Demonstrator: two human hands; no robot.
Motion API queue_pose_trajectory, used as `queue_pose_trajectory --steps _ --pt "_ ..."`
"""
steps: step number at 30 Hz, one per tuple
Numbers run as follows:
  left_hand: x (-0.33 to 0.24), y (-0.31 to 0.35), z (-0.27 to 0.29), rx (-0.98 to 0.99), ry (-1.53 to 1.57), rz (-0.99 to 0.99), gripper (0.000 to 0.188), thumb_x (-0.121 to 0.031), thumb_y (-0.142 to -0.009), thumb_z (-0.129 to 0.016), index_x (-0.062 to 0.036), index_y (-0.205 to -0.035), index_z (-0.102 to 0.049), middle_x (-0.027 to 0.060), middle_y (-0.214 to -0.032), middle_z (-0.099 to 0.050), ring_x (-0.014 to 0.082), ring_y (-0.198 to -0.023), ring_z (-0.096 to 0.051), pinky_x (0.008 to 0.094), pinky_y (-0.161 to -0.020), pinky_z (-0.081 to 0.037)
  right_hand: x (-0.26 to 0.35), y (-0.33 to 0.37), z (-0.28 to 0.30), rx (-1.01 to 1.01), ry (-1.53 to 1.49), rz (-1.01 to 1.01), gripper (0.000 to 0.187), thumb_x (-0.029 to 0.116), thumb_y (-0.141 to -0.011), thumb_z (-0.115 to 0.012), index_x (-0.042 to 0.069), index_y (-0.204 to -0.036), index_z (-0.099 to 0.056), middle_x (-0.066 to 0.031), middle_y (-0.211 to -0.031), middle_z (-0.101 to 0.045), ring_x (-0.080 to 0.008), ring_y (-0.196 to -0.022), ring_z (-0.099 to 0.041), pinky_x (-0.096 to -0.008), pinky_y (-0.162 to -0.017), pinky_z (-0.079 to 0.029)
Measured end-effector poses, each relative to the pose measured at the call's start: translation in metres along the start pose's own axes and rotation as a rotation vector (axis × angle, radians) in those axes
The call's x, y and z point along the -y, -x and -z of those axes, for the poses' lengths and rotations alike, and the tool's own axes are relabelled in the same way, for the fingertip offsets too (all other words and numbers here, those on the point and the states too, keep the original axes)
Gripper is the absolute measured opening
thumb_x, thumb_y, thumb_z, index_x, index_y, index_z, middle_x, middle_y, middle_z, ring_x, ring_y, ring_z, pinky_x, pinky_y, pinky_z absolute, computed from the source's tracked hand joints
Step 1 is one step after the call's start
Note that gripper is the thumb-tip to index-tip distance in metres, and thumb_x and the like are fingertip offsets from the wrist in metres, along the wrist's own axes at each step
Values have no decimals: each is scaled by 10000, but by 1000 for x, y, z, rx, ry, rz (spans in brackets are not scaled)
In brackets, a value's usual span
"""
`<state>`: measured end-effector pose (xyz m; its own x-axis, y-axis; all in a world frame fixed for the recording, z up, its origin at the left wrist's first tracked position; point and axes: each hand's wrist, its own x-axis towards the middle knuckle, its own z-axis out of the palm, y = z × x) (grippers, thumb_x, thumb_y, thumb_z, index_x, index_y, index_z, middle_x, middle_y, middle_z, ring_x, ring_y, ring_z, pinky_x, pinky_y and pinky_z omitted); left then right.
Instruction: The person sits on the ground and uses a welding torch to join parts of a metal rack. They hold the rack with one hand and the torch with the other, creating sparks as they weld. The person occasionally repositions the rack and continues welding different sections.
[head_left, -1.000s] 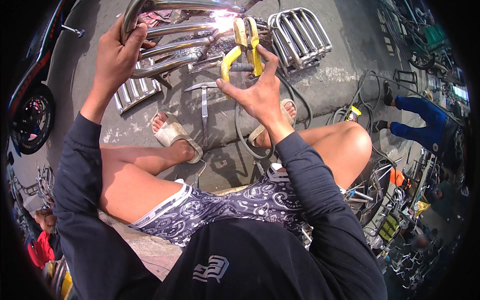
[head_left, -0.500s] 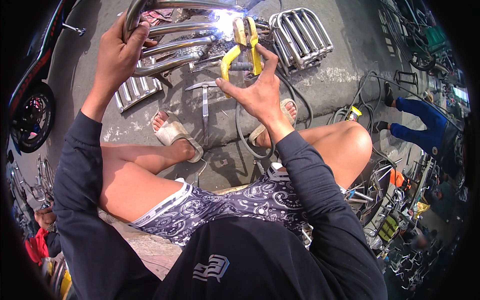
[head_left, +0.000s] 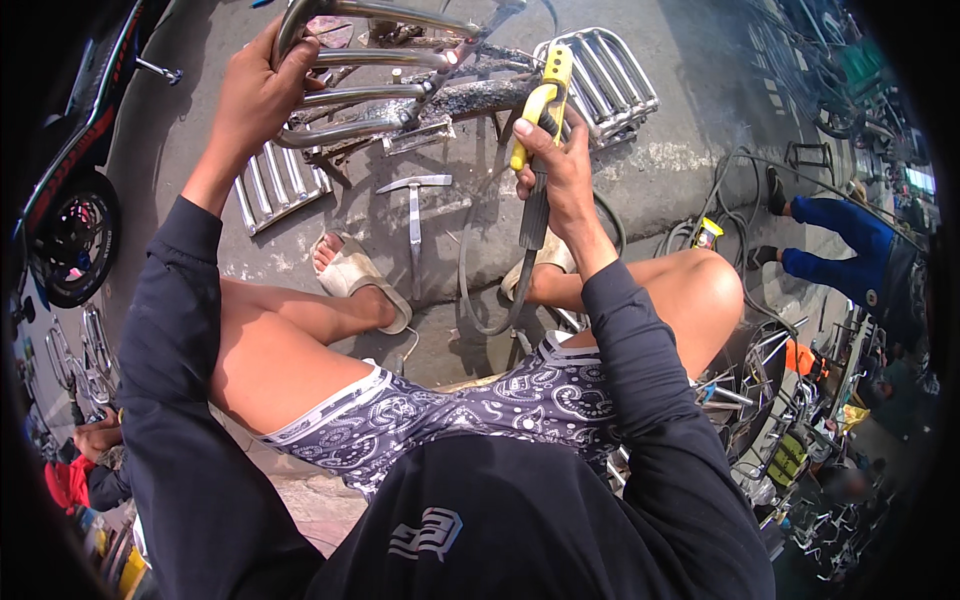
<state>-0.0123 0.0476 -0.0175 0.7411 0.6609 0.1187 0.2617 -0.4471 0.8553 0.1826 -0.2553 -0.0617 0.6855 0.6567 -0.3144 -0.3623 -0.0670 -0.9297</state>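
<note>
My left hand (head_left: 258, 100) is closed round the bent end of a shiny tubular metal frame (head_left: 372, 94), whose parallel bars point right. The bars' ends meet a darker crossbar over a rough, spattered metal stand (head_left: 480, 97). In my right hand (head_left: 566, 170) is a yellow welding electrode holder (head_left: 556, 68) with a black ribbed handle, tilted upright to the right of the frame and apart from it. Whether a rod sits in its jaws I cannot make out. A chipping hammer (head_left: 415, 228) lies on the ground between my feet.
Finished-looking tubular racks (head_left: 605, 85) are stacked at the far right of the stand; another rack (head_left: 283, 187) lies left. Black cable (head_left: 470, 300) loops by my right foot. A motorcycle wheel (head_left: 78, 240) stands left. A person in blue trousers (head_left: 845, 235) is at right, near piled metal parts.
The bright welding arc has gone out. My right hand has drawn the electrode holder back to the right and turned it. My left hand and the frame have shifted slightly right.
</note>
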Motion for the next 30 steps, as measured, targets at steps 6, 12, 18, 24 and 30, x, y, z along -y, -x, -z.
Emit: queue_pose_trajectory --steps 6,12,18,24,30 --pt "-12 -17 -5 10 -137 -120 294 -287 -1082 -638 -18 -1198 -661 43 -790 -680 116 -711 -723 283 -620 -531 13 3 23 144 -20 -89 723 371 -916 -815 61 -1438 -422 -39 -953 -521 -111 -600 -565 -289 -509 -530" --pt "-42 -32 -16 50 -115 -165 271 -269 -1072 -624 -14 -1161 -641 88 -709 -650 152 -622 -671 364 -602 -529 14 6 24 10 84 -91 548 367 -890 -842 62 -1195 -504 -45 -898 -570 -134 -620 -586 -318 -520 -549" --pt "-72 -35 -8 6 -348 -385 276 -206 -1033 -671 -11 -1226 -636 207 -938 -676 365 -832 -683 429 -760 -535 27 -7 23 -139 76 18 664 375 -806 -965 78 -1200 -520 1 -935 -635 -55 -613 -546 -239 -474 -470" --pt "-65 -15 -69 -30 -596 -453 364 -143 -1004 -652 -35 -1342 -569 205 -1173 -667 427 -979 -707 495 -845 -573 74 -50 34 -268 777 420 1221 383 -695 -948 -47 -1603 -254 -301 -1429 -614 -413 -1338 -618 -429 -1127 -482" --pt "-17 28 -155 151 -839 -526 381 -43 -971 -583 -39 -1350 -534 199 -1292 -600 347 -1013 -717 475 -892 -567 107 -63 35 -204 729 280 1207 431 -662 -927 -74 -1568 -310 -260 -1342 -659 -335 -1211 -688 -417 -1041 -539"
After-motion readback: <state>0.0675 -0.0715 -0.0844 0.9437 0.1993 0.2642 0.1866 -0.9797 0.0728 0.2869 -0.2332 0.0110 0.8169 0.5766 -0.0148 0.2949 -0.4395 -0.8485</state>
